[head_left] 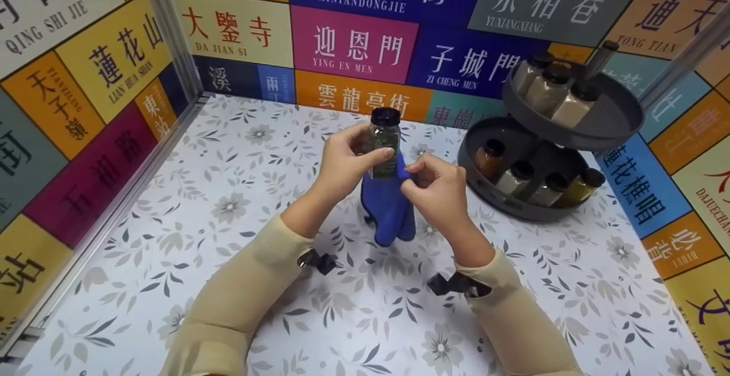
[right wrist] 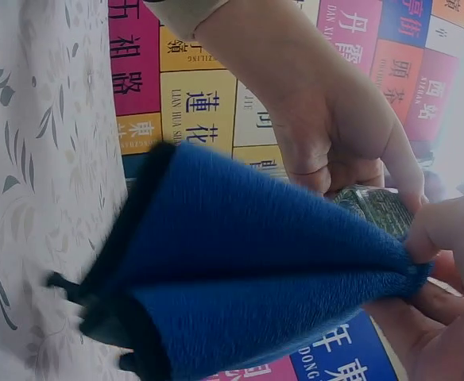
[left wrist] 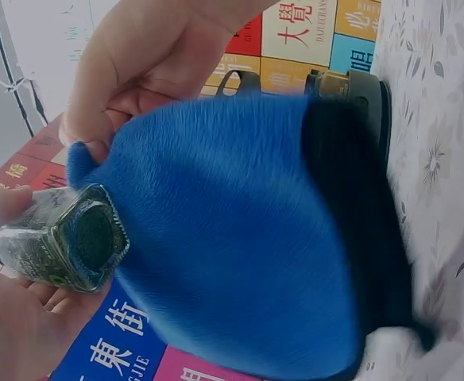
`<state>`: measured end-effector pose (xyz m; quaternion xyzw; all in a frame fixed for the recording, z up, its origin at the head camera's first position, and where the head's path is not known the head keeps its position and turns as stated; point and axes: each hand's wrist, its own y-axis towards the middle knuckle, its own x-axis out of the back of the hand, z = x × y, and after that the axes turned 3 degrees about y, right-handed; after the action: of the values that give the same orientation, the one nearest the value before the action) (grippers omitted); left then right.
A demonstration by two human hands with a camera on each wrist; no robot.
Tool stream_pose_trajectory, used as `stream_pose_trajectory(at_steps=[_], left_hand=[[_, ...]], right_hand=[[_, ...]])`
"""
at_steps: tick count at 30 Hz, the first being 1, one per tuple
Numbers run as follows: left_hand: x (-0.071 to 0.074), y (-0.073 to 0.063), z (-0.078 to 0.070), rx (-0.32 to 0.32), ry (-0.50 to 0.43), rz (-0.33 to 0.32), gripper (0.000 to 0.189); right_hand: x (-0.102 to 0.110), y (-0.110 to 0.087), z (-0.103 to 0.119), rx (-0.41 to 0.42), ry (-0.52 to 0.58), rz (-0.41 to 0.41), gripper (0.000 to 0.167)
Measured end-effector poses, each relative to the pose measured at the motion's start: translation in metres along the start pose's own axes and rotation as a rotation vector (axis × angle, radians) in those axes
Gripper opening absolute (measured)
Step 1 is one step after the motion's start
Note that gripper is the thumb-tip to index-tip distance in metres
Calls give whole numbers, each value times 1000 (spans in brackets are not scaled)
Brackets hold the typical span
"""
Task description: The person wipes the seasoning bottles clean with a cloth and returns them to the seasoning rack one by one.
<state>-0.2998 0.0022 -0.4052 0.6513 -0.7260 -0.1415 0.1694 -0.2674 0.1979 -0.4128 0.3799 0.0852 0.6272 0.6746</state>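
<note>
Held upright above the table, a glass spice jar (head_left: 386, 136) with a black lid and dark green contents is gripped by my left hand (head_left: 348, 159), thumb across its front. My right hand (head_left: 436, 185) pinches a blue cloth (head_left: 388, 207) by its upper part, just right of the jar. The cloth hangs down behind and below the jar. In the left wrist view the jar's base (left wrist: 93, 242) faces the camera, with the cloth's dark edging (left wrist: 355, 214) at the right. The right wrist view shows the cloth (right wrist: 240, 254) folded, drawn together at my right fingertips (right wrist: 446, 238).
A dark two-tier round rack (head_left: 530, 213) stands at the right, with several black-lidded jars (head_left: 573, 108) on both tiers. The flower-patterned table (head_left: 274, 319) lies beneath my hands. Colourful sign-printed walls (head_left: 353, 45) enclose the back and sides.
</note>
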Motion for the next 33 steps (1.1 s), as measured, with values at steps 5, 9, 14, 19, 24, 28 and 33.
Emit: stream_pose_trajectory(at_steps=[5, 9, 14, 19, 24, 28, 33], left_hand=[[-3, -3, 2, -24, 28, 59, 45], [-4, -6, 4, -63, 45, 122, 49], [-7, -7, 6, -107, 78, 211, 53], [-14, -6, 9, -85, 101, 244, 55], [-17, -9, 7, -82, 109, 241, 55], [-15, -11, 6, -62, 49, 202, 53], [-12, -11, 4, -10, -41, 128, 49]], right_hand=[[3, 4, -1, -139, 39, -23, 14], [9, 8, 0, -234, 127, -33, 10], [17, 13, 4, -267, 284, -94, 12], [24, 18, 6, -269, 431, -194, 21], [24, 13, 10, -110, 490, -312, 12], [17, 8, 8, 65, 476, -319, 12], [6, 6, -2, 193, 375, -256, 25]])
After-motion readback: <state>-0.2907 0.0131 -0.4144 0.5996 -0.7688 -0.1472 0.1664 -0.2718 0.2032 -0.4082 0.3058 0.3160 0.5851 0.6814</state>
